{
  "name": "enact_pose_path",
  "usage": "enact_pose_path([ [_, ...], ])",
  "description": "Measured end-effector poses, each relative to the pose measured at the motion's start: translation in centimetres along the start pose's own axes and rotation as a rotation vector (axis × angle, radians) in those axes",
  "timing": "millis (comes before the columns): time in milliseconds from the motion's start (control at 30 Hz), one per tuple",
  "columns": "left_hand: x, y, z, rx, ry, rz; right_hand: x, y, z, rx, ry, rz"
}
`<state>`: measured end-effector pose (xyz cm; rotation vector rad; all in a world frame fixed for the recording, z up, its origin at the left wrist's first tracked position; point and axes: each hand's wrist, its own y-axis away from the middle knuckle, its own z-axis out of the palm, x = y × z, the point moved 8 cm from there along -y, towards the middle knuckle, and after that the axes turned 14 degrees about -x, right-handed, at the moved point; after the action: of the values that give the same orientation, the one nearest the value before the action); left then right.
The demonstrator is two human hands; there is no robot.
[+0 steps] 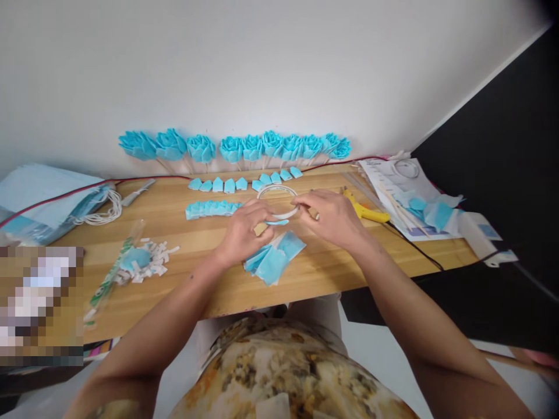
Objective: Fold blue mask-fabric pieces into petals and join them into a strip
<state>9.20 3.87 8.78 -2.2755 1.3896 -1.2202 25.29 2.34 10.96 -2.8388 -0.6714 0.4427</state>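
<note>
Head view: by the right grip (pixel 323 212), the white ring (pixel 278 188) was grasped at about its 3 o'clock edge, over the tabletop (pixel 329 269). The left grip (pixel 253 227) was placed at its 8 o'clock side, where a small blue piece (pixel 279 222) was seen near the fingertips; whether this piece was pinched could not be told. From the ring, loose blue pieces (pixel 276 262) were laid at 6 o'clock and blue flowers (pixel 252 148) were lined up around 12 o'clock.

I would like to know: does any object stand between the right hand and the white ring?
Nothing visible does: the right hand is right at the right side of the white ring. The loose blue pieces lie on the ring's near side, not between them.
</note>
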Motion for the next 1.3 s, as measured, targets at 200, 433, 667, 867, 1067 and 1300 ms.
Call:
enact_pose_path([
  [200,-0.1,-0.1,-0.3,0.019,0.029,0.001,0.2,0.3,-0.2,-0.058,-0.162,-0.037],
  [433,0.1,0.0,-0.2,0.025,0.083,0.012,-0.3,0.1,-0.1,-0.078,-0.047,-0.063],
  [667,0.6,0.1,0.3,0.001,0.029,0.081,0.0,0.4,-0.5,-0.078,-0.093,-0.077],
  [867,0.6,0.1,0.8,-0.003,-0.012,0.105,-0.3,0.7,-0.5,-0.045,0.054,-0.127],
  [1067,1.0,0.2,1.3,-0.015,-0.086,0.122,-2.2,0.8,-0.6,-0.007,0.248,-0.144],
  [1300,1.0,0.2,1.8,-0.08,-0.05,0.066,-3.0,0.7,0.0,-0.006,0.303,-0.116],
])
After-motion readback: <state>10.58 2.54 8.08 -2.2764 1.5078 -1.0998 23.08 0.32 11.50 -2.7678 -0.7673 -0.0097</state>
